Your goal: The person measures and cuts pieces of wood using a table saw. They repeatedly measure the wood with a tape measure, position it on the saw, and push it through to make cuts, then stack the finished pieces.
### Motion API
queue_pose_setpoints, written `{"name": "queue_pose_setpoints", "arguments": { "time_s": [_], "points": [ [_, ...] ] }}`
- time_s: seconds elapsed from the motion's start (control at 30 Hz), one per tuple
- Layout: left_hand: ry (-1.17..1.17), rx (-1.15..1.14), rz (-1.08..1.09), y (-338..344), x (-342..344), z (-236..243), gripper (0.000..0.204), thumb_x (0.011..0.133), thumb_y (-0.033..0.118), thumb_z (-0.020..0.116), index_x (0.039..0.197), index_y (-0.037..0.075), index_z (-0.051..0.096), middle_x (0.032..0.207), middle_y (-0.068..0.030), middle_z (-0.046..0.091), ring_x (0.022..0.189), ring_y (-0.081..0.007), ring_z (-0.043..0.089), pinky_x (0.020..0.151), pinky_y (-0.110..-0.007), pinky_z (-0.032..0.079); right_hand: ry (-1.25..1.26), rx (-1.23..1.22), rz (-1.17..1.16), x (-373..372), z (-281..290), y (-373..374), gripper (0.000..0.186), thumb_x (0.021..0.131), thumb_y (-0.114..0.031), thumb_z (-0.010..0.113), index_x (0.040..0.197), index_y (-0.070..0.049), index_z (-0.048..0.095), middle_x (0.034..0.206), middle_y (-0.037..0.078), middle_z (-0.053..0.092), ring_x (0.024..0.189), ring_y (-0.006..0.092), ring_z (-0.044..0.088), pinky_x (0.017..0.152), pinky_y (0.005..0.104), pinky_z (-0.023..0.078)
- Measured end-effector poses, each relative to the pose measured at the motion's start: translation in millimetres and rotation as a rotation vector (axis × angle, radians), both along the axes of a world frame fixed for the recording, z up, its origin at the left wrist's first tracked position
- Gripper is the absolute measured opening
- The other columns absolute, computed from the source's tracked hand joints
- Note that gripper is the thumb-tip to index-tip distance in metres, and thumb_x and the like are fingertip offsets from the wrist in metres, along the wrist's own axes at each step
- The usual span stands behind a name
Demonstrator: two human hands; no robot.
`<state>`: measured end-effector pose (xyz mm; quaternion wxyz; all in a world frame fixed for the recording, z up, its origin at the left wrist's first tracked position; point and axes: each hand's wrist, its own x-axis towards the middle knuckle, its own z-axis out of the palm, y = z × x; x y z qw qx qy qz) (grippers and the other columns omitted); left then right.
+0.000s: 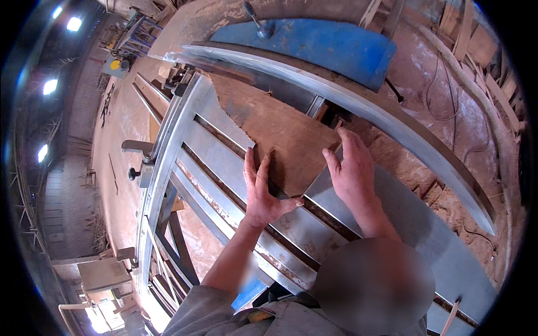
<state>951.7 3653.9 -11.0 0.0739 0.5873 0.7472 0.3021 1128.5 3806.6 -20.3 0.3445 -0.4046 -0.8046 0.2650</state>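
Note:
A brown, thin wooden board [288, 140] with a jagged left edge lies across the slotted metal machine table [224, 218]. My left hand [263, 196] rests against its near-left part with fingers spread and stretched upward, the thumb at the board's near edge. At the board's right end, my right hand [353, 179] grips the edge between thumb and fingers. Beyond the board runs a long metal rail [426, 143], with a blue panel [342, 50] behind it that carries a lever knob [263, 31].
Metal clamps [140, 147] sit along the table's left rail. Small machines [116, 66] stand in the far left background. Scrap wood [471, 39], cables and a long hose [482, 95] lie on the dusty floor to the right. Another machine [103, 274] is at the lower left.

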Motion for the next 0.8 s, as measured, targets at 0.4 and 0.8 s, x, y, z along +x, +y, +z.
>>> {"name": "queue_pose_setpoints", "arguments": {
  "time_s": [0.4, 0.8],
  "points": [
    [-0.039, 0.022, 0.056, 0.6, -1.4, -6.5, 0.127, 0.048, 0.068, 0.087, 0.149, 0.010, 0.036, 0.155, -0.0294, 0.013, 0.143, -0.0451, 0.022, 0.115, -0.053, 0.028, -0.082, -0.059, 0.015, 1.1, 12.2, -2.3, 0.061, 0.086, -0.029, 0.072, 0.132, 0.001, 0.044, 0.124, 0.022, 0.056, 0.111, 0.0373, 0.058, 0.093, 0.0461, 0.048],
    [0.012, 0.050, 0.056, 1.0, -4.0, -18.4, 0.128, 0.047, 0.078, 0.077, 0.149, 0.013, 0.035, 0.155, -0.0213, 0.016, 0.143, -0.0392, 0.026, 0.112, -0.048, 0.035, 0.021, -0.092, 0.106, 1.9, 14.5, -83.8, 0.084, 0.077, -0.037, 0.080, 0.132, 0.014, 0.042, 0.147, 0.038, 0.027, 0.134, 0.0456, 0.040, 0.114, 0.0546, 0.030]
  ]
}}
